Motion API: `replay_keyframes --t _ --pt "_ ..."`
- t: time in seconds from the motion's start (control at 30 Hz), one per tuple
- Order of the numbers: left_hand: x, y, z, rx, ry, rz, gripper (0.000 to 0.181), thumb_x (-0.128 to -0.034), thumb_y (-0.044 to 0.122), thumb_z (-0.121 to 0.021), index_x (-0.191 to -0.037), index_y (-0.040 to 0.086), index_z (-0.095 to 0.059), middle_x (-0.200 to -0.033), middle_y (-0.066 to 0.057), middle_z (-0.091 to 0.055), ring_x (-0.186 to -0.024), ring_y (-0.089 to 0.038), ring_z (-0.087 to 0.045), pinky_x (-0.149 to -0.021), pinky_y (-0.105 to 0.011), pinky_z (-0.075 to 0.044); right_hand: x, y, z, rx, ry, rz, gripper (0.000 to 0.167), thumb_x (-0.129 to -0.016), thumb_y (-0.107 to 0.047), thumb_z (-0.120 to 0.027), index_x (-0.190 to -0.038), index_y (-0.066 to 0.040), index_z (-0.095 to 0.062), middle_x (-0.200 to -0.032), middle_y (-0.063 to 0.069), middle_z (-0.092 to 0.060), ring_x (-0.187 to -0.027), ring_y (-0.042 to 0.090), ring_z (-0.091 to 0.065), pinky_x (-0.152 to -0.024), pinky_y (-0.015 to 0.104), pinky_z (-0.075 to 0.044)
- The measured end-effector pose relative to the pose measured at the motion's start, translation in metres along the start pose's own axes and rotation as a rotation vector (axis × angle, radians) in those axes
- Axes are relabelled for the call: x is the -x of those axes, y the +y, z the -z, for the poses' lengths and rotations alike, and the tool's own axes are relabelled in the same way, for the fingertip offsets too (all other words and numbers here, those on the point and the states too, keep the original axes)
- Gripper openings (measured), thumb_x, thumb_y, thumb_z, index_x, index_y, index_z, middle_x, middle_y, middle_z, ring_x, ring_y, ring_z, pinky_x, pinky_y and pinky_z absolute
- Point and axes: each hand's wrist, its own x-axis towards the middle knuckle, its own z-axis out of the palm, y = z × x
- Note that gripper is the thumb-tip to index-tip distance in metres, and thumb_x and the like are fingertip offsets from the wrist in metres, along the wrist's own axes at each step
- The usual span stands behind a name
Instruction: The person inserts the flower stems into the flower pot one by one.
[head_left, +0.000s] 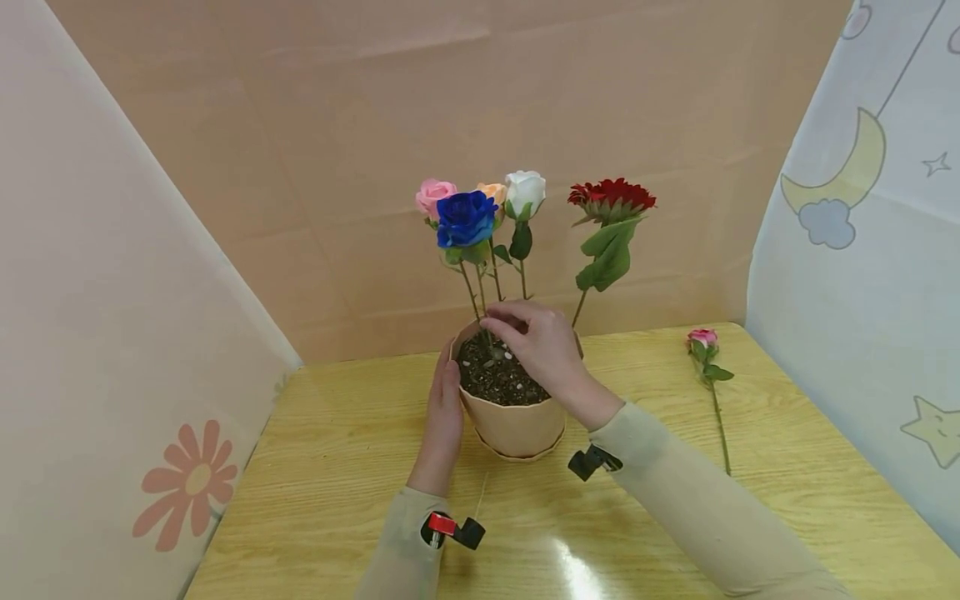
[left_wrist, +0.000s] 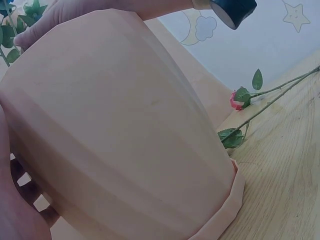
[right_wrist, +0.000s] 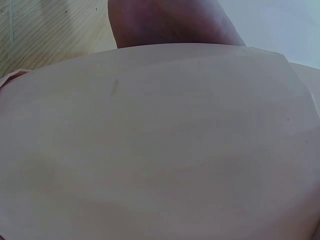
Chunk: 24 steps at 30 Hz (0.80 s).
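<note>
A pale peach pot [head_left: 517, 429] of dark soil [head_left: 498, 383] stands on a matching saucer; its wall fills much of both wrist views. Against its left side lies my left hand [head_left: 442, 417], fingers fairly straight. Over the soil, my right hand [head_left: 543, 346] pinches a thin stem below the blue rose [head_left: 467, 221]; which flower that stem belongs to, I cannot tell. Pink [head_left: 435, 197], orange [head_left: 492, 192] and white [head_left: 525, 193] roses stand close by. A red flower [head_left: 613, 200] with large leaves leans to the right, its stem base hidden behind my right hand.
A loose pink rose [head_left: 703, 337] lies on the wooden table [head_left: 337, 467] to the right of the pot, also visible in the left wrist view. A peach cloth [head_left: 337, 167] hangs behind, with patterned pale panels on both sides.
</note>
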Motion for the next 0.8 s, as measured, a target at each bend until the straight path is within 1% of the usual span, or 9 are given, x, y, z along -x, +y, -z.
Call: replay_keyframes --t 0.2,0.33,0.5,0.7,0.8 --pt "0.001 0.0018 -0.0005 -0.006 0.008 0.029 0.061 -0.1219 0.048 -0.03 -0.178 0.024 -0.026 -0.18 -0.005 -0.027 -0.166 -0.031 -0.024 -0.132 -0.061 -0.021 0.0001 0.001 -0.0006 -0.005 -0.005 0.01 0.03 -0.103 -0.034 -0.083 -0.125 -0.015 -0.085 -0.113 -0.001 -0.082 -0.089 0.013 -0.076 -0.077 0.039 -0.064" --pt "0.0019 0.0014 -0.0005 -0.014 0.009 0.035 0.062 -0.1216 0.05 -0.03 -0.178 0.024 -0.026 -0.18 -0.005 -0.027 -0.166 -0.032 -0.024 -0.131 -0.062 -0.021 0.0002 0.0007 -0.0004 -0.005 -0.005 0.012 0.03 -0.102 -0.034 -0.083 -0.125 -0.014 -0.085 -0.113 -0.001 -0.082 -0.089 0.013 -0.076 -0.078 0.039 -0.064" --pt "0.001 -0.0004 -0.0002 -0.022 0.009 0.036 0.061 -0.1214 0.051 -0.03 -0.177 0.027 -0.027 -0.18 -0.002 -0.028 -0.165 -0.029 -0.026 -0.132 -0.06 -0.022 0.0 0.0011 -0.0002 -0.01 -0.002 0.015 0.031 -0.102 -0.034 -0.083 -0.125 -0.014 -0.085 -0.113 -0.001 -0.082 -0.09 0.012 -0.076 -0.078 0.039 -0.064" --pt "0.0015 -0.0017 0.0004 -0.012 0.004 0.022 0.061 -0.122 0.048 -0.029 -0.178 0.022 -0.026 -0.18 -0.006 -0.027 -0.165 -0.033 -0.024 -0.131 -0.062 -0.021 0.0003 0.001 -0.0003 -0.028 -0.008 0.047 0.029 -0.101 -0.029 -0.085 -0.125 -0.013 -0.085 -0.114 0.0 -0.082 -0.092 0.014 -0.077 -0.08 0.04 -0.065" --pt "0.0017 -0.0013 0.0006 -0.009 0.004 0.022 0.061 -0.1219 0.049 -0.029 -0.177 0.023 -0.026 -0.18 -0.005 -0.027 -0.165 -0.031 -0.025 -0.131 -0.061 -0.021 0.0003 0.0007 -0.0003 -0.032 -0.011 0.053 0.029 -0.101 -0.027 -0.085 -0.125 -0.012 -0.085 -0.114 0.001 -0.082 -0.093 0.015 -0.077 -0.081 0.04 -0.065"
